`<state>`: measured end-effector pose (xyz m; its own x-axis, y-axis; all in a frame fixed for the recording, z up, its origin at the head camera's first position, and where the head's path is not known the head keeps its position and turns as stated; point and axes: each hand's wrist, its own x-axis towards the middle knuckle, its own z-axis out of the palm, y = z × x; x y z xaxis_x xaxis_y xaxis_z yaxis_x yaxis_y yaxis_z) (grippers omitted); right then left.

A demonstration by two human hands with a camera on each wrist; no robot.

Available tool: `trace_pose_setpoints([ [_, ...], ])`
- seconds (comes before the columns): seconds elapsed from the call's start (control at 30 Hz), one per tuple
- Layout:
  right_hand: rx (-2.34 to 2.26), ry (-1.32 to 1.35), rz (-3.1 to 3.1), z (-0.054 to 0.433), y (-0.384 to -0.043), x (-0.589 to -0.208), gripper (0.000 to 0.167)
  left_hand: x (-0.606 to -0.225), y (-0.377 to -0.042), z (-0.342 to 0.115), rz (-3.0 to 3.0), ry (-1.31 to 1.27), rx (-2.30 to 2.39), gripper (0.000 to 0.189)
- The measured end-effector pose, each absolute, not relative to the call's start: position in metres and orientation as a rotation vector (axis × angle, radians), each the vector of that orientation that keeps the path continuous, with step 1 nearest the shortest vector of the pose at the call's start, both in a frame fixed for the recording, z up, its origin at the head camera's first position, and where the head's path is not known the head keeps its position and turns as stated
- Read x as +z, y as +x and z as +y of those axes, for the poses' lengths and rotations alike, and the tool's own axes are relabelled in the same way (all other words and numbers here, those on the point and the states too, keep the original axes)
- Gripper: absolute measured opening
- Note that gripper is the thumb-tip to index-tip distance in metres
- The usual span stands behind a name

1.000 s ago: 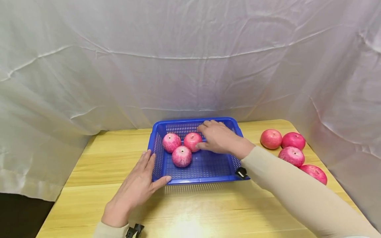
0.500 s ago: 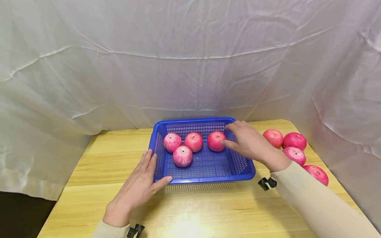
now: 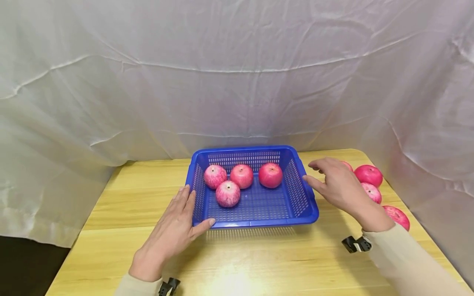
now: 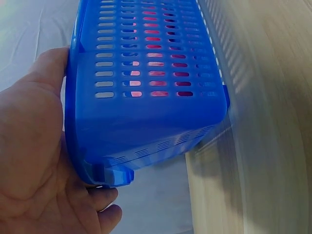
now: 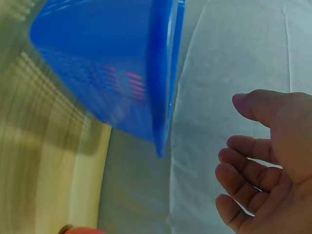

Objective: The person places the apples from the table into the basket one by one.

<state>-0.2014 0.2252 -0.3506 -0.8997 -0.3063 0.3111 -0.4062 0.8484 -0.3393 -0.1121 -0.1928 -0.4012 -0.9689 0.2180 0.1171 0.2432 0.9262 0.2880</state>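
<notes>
A blue perforated plastic basket (image 3: 255, 223) stands on the table with several pink-red apples (image 3: 228, 194) inside. Three of these sit grouped at the left, and one redder apple (image 3: 270, 175) lies apart at the back right. My left hand (image 3: 166, 238) rests against the basket's front left corner, fingers straight along the left rim and thumb on the front rim. Past the basket's right side hovers my right hand (image 3: 338, 185), holding nothing; the right wrist view shows its fingers (image 5: 243, 190) loosely bent. More apples (image 3: 368, 175) lie just beyond it, one largely hidden behind the hand.
The wooden table (image 3: 129, 213) runs under everything. A pale cloth (image 3: 237, 82) hangs behind the table and along its sides. One apple (image 3: 396, 217) lies close to the table's right edge, near my right sleeve (image 3: 403, 255).
My right hand has let go of the redder apple inside the basket and moved out to the right, over toward the loose apples. The left hand keeps its place on the rim.
</notes>
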Motion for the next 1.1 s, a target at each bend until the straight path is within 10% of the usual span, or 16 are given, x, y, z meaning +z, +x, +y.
trace_pose_setpoints([
  [1.1, 0.659, -0.097, -2.712, 0.324, -0.181, -0.392, 0.026, -0.400, -0.111, -0.194, -3.009, -0.356, -0.495, 0.107],
])
